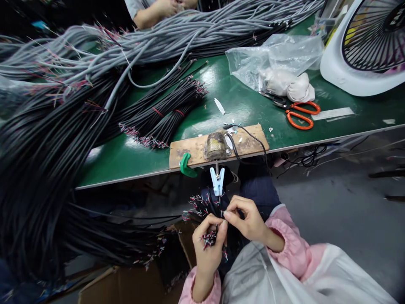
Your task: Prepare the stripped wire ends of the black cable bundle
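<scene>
My left hand (207, 245) is closed around a bunch of thin black cables (209, 239) whose stripped red, white and dark wire ends poke out. Thumb and forefinger of my right hand (248, 219) pinch a thin black cable (220, 202) just above the left fingertips. That cable reaches up to a light blue clothes peg (217, 181). The peg sits on the shaft of a small motor (216, 145), which is fixed to a wooden board (190, 150) at the table edge. Beside my left hand, more cable ends (199, 207) fan out.
A green clamp (187, 165) grips the board. Orange-handled scissors (300, 116), a plastic bag (275, 55) and a white fan (348, 80) stand right on the green table (218, 78). Grey cables (152, 38) and black cables (41, 169) fill the left. Another person's arm (152, 14) shows behind.
</scene>
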`<state>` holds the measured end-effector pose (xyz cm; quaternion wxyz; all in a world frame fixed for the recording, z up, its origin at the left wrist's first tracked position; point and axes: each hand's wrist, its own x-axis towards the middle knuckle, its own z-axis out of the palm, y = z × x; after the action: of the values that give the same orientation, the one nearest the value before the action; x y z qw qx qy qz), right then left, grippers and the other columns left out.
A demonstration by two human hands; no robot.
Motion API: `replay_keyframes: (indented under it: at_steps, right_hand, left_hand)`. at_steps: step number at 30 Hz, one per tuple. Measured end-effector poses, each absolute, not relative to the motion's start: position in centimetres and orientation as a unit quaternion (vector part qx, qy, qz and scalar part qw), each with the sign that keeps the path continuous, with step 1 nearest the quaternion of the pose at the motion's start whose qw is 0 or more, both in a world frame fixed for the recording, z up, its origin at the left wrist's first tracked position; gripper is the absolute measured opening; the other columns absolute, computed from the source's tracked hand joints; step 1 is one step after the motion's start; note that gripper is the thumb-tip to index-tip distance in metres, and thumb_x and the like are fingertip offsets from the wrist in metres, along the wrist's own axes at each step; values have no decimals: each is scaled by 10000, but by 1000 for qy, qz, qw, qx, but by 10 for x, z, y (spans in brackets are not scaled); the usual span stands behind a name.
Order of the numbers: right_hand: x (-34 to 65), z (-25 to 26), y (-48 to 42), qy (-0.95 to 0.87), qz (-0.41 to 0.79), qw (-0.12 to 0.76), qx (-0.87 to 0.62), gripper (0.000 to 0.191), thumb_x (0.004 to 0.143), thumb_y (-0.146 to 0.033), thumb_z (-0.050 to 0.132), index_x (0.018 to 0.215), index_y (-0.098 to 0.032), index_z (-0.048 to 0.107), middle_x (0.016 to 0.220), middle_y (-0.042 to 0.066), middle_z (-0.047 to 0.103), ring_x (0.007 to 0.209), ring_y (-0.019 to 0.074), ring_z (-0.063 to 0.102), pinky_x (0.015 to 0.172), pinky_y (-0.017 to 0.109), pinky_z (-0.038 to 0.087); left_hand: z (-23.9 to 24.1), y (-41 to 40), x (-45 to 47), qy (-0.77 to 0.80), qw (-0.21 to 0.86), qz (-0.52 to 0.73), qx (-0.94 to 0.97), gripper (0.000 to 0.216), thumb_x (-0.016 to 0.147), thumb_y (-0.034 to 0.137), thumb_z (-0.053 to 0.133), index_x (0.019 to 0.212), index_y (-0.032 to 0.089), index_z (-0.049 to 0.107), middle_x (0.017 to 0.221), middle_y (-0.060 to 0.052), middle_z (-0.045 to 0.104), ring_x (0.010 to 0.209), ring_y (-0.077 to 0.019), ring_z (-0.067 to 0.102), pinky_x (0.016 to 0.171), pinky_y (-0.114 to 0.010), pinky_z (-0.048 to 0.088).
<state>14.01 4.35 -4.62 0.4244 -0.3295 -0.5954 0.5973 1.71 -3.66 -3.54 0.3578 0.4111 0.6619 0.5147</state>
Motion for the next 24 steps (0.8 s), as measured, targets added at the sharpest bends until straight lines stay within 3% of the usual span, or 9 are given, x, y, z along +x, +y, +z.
replay_keyframes:
  at_steps: [6,14,17,20,24]
  right_hand:
    - [141,-47,43,-608,572,442,-328,234,898,-243,627,674,-179,601,641,-7,529,543,118,473,500,240,378]
    - [143,-43,31,-633,488,529,-285,203,883,-195,625,679,-198,635,614,3,570,533,127,501,507,262,421]
    - [143,-46,40,-584,561,481,-337,172,892,-304,684,783,-175,715,703,30,635,606,139,572,557,260,478]
    - [143,-51,47,-553,649,403,-333,259,842,-405,760,875,-149,753,745,33,653,614,135,594,550,244,481]
    - [143,-48,47,-567,633,401,-340,225,881,-342,728,771,-146,724,681,25,647,584,130,569,535,241,446]
  left_hand:
    - [-35,-36,21,668,354,521,395,281,875,316,721,654,185,604,518,61,507,434,-91,454,464,-203,368]
    - [-27,-27,21,692,333,549,330,308,867,324,716,621,180,600,477,72,496,360,-75,431,380,-189,354]
    - [-23,-29,22,688,338,539,349,279,874,308,715,644,176,628,513,61,510,398,-83,458,414,-198,387]
    - [-22,-30,25,673,342,541,372,269,861,292,730,639,178,631,551,50,528,435,-96,499,450,-209,421]
    - [-23,-29,26,665,349,539,380,252,866,305,729,663,181,646,541,46,543,448,-107,518,474,-216,438]
